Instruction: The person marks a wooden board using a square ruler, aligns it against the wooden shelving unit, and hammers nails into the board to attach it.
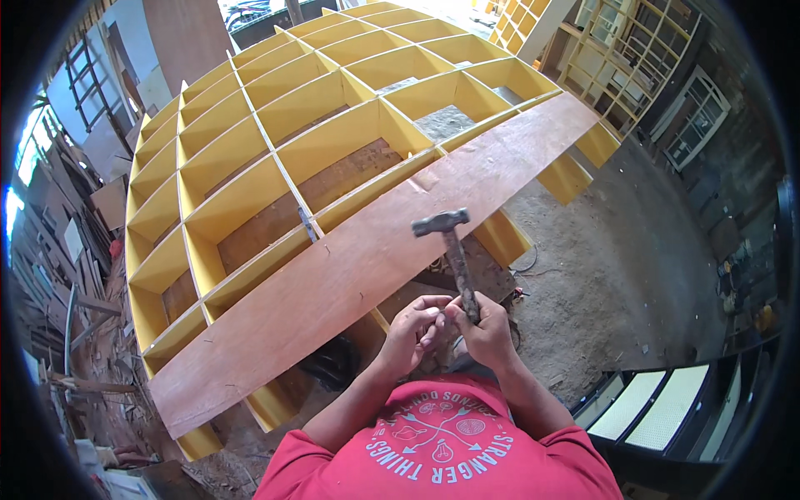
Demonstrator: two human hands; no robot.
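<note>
My right hand is closed round the handle of a hammer, whose metal head points up and away from me. Beside it, my left hand has its fingers curled and pinched close to the right thumb; whatever they hold is too small to make out. Just beyond both hands lies a long reddish plywood strip, set across the near edge of a large curved grid frame of yellow wooden ribs. A few thin nails stick up from the strip.
A narrow dark tool rests on a rib. Yellow rib ends jut out under the strip. Scrap boards crowd the left side. Pale panels in a dark rack stand at the lower right. Another lattice frame leans behind.
</note>
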